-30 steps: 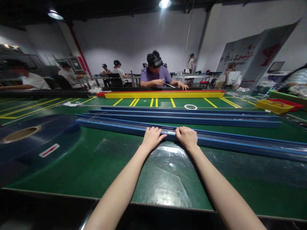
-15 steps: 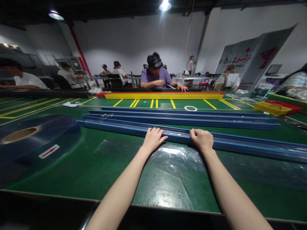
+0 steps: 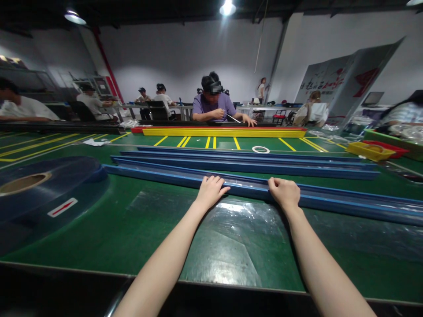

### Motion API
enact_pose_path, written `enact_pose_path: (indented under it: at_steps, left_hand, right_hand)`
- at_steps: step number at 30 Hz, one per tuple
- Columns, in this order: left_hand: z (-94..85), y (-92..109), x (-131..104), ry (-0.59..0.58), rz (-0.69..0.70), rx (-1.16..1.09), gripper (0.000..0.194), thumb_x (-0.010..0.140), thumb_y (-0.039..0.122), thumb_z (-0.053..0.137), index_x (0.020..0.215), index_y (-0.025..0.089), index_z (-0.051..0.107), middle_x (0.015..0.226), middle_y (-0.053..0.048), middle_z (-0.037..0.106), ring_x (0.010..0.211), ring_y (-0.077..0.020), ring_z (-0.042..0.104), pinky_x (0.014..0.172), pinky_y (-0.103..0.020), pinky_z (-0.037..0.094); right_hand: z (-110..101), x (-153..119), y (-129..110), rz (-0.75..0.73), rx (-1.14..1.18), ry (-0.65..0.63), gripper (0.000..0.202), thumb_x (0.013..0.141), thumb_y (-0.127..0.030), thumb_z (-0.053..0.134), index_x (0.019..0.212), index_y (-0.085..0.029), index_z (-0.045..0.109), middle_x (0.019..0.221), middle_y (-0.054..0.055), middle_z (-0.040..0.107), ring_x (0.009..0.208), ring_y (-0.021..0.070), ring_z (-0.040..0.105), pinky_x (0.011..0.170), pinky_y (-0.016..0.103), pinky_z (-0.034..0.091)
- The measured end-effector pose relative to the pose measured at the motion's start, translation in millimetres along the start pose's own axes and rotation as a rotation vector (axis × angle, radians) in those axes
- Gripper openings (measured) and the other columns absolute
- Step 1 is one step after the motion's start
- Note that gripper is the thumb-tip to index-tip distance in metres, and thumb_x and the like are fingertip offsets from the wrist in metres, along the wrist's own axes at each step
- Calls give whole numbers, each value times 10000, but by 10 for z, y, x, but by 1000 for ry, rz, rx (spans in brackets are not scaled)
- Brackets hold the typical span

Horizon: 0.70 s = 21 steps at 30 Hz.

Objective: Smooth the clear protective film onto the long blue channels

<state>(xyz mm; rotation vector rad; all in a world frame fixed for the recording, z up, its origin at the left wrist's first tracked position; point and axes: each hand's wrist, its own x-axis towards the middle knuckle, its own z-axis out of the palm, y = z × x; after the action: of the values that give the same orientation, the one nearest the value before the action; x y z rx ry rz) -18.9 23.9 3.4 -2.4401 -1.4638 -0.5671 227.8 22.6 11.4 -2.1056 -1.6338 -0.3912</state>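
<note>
Your left hand (image 3: 211,192) and curled right hand (image 3: 286,193) sit apart on the long blue plastic-looking channel (image 3: 247,189), grips unclear; likely light, stiff: hold its near wall.

A pale far wall (image 3: 165,53) rises to a dark ceiling (image 3: 148,11), where a bright lamp (image 3: 228,8) shines near the middle and a dimmer lamp (image 3: 75,17) hangs to the left; a slanting red pipe (image 3: 106,66) stands far left, a black chair (image 3: 159,110) left of centre, a red stool (image 3: 280,117) and printed panels (image 3: 337,83) far right
</note>
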Motion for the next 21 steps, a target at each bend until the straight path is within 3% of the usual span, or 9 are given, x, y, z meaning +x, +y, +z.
enact_pose_path:
  at_steps: [3,8,13,17,21]
  left_hand:
    - [5,1,2,1,0,4,341,881,458,366,873,184,568,937,-58,620,886,-208,517,746,-327,300]
    - [14,1,2,-3,-3,-8,339,881,456,368,870,184,570,926,-61,619,884,-209,519,749,-332,302]
    - [16,2,1,4,-7,-7,331,880,454,374,863,187,569,924,-57,622,888,-210,519,745,-332,303]
    - [9,13,4,1,-9,-2,327,878,454,378,865,188,568,921,-50,627,888,-206,520,746,-328,303]
    - [2,19,7,-6,-13,4,334,877,457,378,871,183,569,931,-49,631,893,-208,521,744,-329,303]
  right_hand:
    - [-16,3,-5,-27,-6,-8,429,821,-382,338,707,-198,708,680,94,666,625,186,571,502,254,226]
    - [-44,-24,-106,-68,-4,96,426,835,-351,335,640,-161,664,675,87,654,582,140,528,499,247,187]
    - [-13,-86,-276,-204,77,167,416,849,-326,326,569,-159,584,650,61,630,605,115,507,510,240,197]
    - [37,-128,-361,-297,93,154,398,854,-319,331,573,-164,566,644,50,623,639,118,518,522,237,205]
    - [64,-133,-385,-288,111,100,388,852,-313,345,572,-168,571,653,42,628,635,114,521,521,233,206]
